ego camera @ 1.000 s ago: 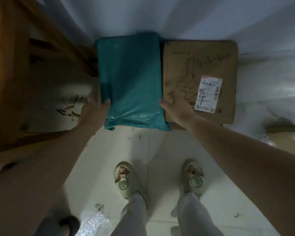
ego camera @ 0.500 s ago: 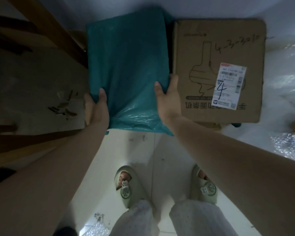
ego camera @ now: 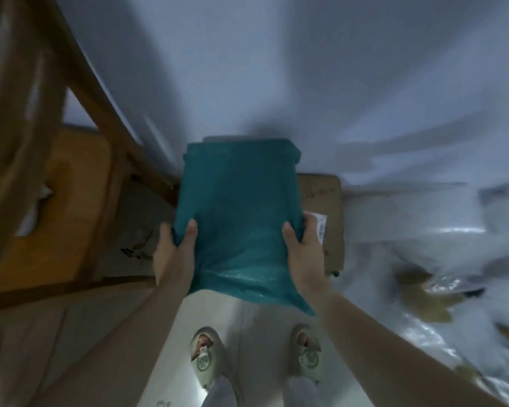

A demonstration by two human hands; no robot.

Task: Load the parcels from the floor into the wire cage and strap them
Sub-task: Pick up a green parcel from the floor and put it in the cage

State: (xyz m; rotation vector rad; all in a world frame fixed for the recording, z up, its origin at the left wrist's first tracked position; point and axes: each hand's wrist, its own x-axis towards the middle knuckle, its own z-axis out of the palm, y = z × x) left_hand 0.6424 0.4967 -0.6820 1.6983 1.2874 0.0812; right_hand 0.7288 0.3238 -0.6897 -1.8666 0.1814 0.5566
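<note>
Both hands now grip the teal plastic parcel (ego camera: 238, 218), left hand (ego camera: 175, 251) and right hand (ego camera: 303, 248) on its sides. It has come up off the floor and covers most of the cardboard box (ego camera: 328, 212).

Teal parcel (ego camera: 241, 218) now lifted off the floor, overlapping cardboard box (ego camera: 329, 224), hands (ego camera: 174, 254) gripping its sides tighter

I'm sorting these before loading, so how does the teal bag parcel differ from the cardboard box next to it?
The teal bag parcel is soft, wrinkled plastic; the cardboard box is stiff and brown. The bag is gripped by the left hand and right hand; the box lies untouched. The box shows a white label; the bag shows none. Both are flat, rectangular parcels.
</note>
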